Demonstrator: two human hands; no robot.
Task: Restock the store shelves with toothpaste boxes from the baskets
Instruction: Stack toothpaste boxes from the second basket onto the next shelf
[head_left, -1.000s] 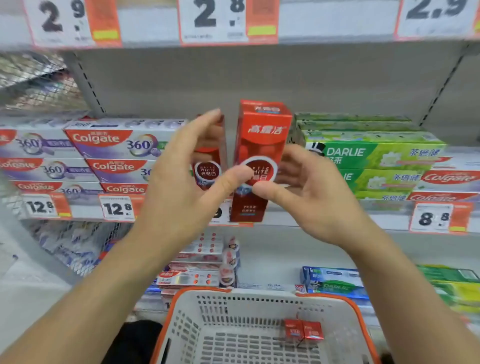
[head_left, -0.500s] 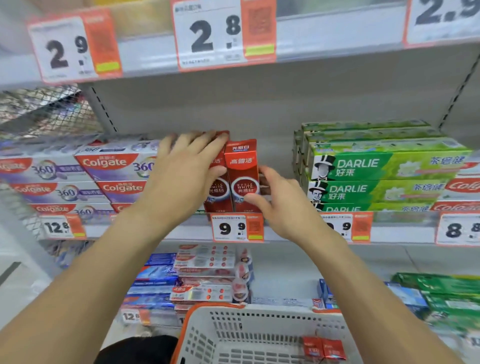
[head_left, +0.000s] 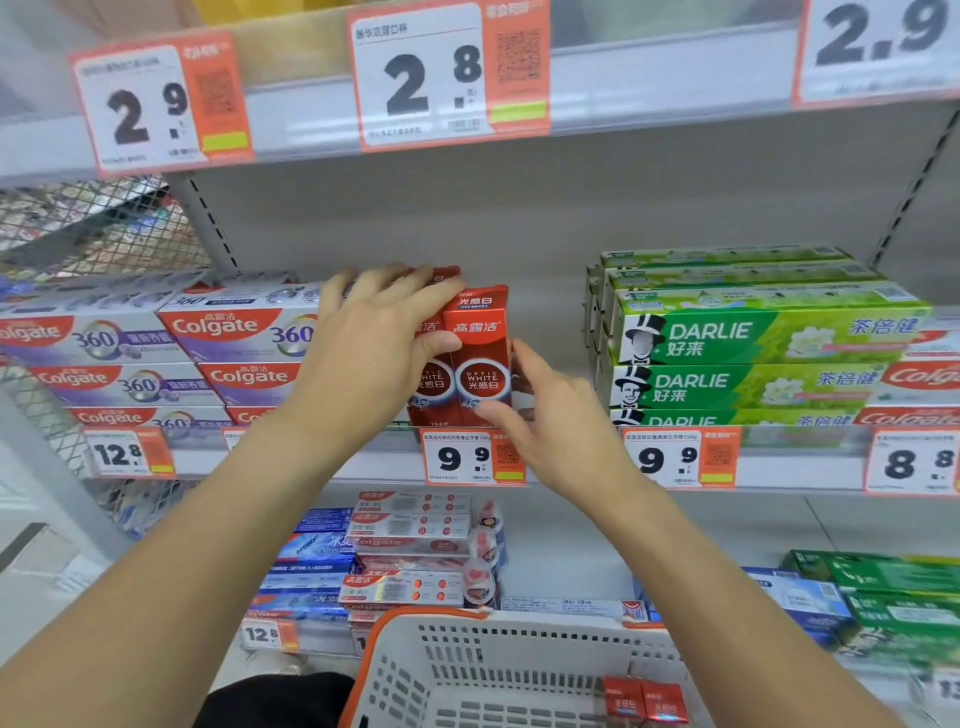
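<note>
Two red Colgate Optic White toothpaste boxes stand upright side by side on the middle shelf, the left box and the right box. My left hand holds the left box, fingers over its top and thumb on its front. My right hand pinches the right box, thumb on its lower front and fingers along its right side. Below, a white basket with an orange rim holds two more red boxes at its right.
Stacked Colgate 360 boxes lie just left of the red boxes. Green Darlie boxes are stacked to the right, with a bare gap of shelf between. A 9.9 price tag hangs below. The lower shelf carries more toothpaste stacks.
Both hands carried the two red boxes from in front of the shelf in onto it. The boxes now stand together at the shelf's front edge.
</note>
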